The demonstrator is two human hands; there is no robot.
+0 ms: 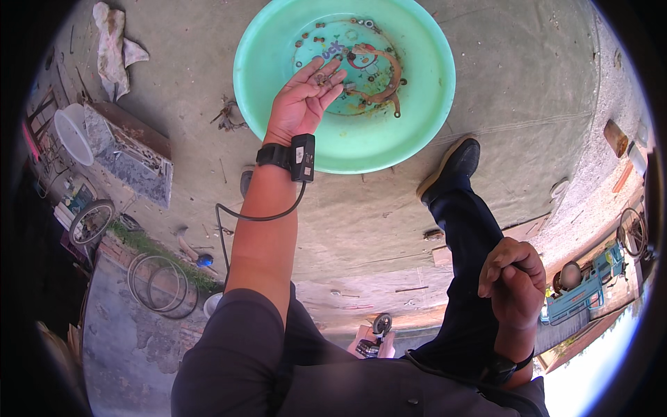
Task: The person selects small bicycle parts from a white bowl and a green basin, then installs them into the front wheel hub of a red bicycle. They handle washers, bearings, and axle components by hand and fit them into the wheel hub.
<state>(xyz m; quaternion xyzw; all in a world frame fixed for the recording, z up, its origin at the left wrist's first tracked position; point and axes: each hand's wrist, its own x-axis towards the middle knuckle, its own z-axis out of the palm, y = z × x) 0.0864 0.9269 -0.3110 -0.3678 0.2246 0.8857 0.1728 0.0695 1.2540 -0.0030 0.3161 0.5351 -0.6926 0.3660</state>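
Observation:
My left hand [300, 102] is palm up over a green plastic basin [434, 121], with small metal pieces [322, 79] held among its loosely curled fingers. In the basin, a rusty curved metal part [392, 83] lies on a printed cartoon, beside several nuts and other small hardware [368, 23]. A strapped device with a cable is on my left wrist. My right hand [513, 278] is raised near my right thigh, away from the basin, its fingers curled toward the thumb; whether anything is inside them is hidden.
A metal trough [156, 163] and white tub [73, 132] stand left, with a pale cloth [111, 48] above them. Wheels [92, 222] and wire loops [160, 292] lie lower left. At right sit turquoise machinery [577, 299] and scattered scrap pieces [615, 137]. My shoe [455, 163] is right below the basin.

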